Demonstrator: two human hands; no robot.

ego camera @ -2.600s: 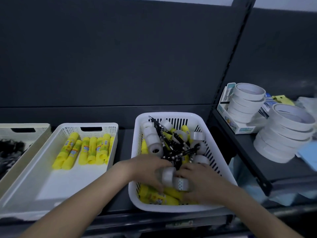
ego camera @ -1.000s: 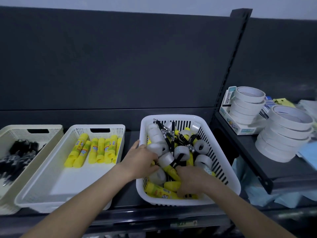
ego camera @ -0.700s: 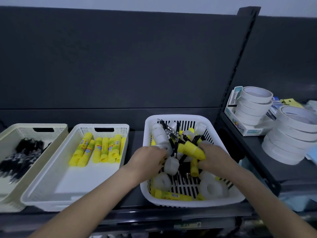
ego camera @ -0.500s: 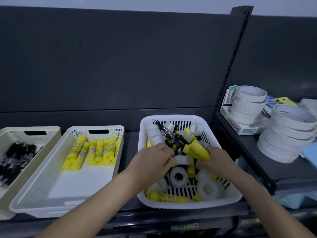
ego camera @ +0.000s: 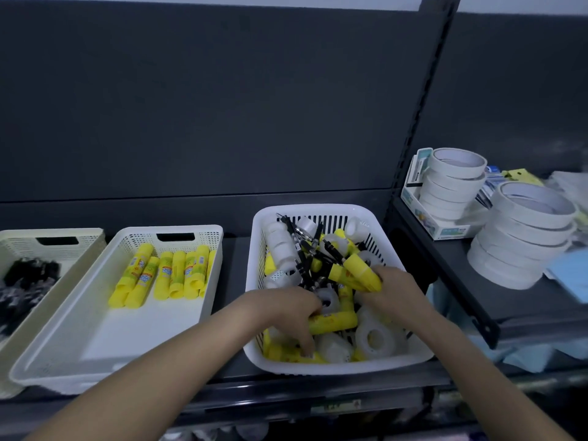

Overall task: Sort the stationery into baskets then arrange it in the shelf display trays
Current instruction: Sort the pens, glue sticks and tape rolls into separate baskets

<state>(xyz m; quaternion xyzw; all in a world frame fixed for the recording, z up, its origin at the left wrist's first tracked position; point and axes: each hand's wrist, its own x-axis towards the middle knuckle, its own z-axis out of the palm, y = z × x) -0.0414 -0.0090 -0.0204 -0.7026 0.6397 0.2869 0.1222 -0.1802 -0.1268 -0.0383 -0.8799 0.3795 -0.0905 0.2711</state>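
A dark slotted post [ego camera: 424, 90] rises at the right. Left of the post, a matt dark grey back panel [ego camera: 206, 100] fills most of the view, with a thin seam running across it low down. Right of the post stands a second panel [ego camera: 515, 84] of the same grey. A strip of pale wall [ego camera: 525, 3] shows beside the post's top. A dark shelf [ego camera: 234, 265] runs left from the post's foot. A second shelf [ego camera: 451, 265], right of the post, sits higher. The light is dim and cool.
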